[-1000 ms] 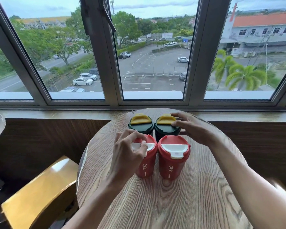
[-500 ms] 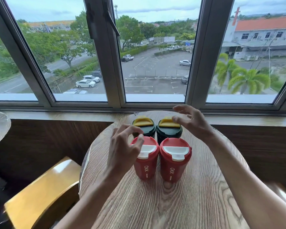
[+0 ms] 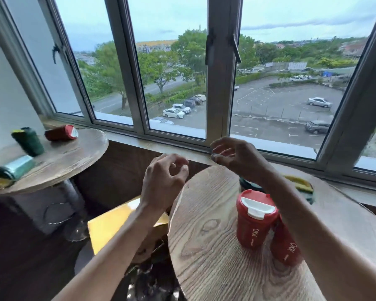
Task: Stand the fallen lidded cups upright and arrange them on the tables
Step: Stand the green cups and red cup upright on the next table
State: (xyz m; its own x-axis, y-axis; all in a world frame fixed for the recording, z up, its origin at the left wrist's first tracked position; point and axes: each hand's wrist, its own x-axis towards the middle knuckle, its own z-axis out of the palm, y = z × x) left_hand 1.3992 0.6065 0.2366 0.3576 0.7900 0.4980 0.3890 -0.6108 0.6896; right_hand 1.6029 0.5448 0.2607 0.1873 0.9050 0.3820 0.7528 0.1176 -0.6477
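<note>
On the near round wooden table (image 3: pixel 206 253) two red lidded cups stand upright, one fully visible (image 3: pixel 253 218) and one (image 3: pixel 285 246) partly behind my right forearm. Behind them sit two dark green cups with yellow lids (image 3: pixel 297 185), mostly hidden by that arm. On the left round table (image 3: pixel 74 157) lie fallen cups: a red one (image 3: pixel 61 132), a dark green one (image 3: pixel 28 141) and a teal one (image 3: pixel 13 168). My left hand (image 3: pixel 164 181) hovers left of the near table, fingers loosely curled, holding nothing. My right hand (image 3: pixel 237 157) is raised above the table's far edge, empty, fingers apart.
A yellow chair seat (image 3: pixel 111 224) stands between the two tables. A window sill (image 3: pixel 161 144) and dark wood wall panel run behind both tables. A glass stands under the left table (image 3: pixel 74 227).
Both hands have let go of the four upright cups and lifted away to the left. The view has swung left, bringing the left table with its fallen cups into sight.
</note>
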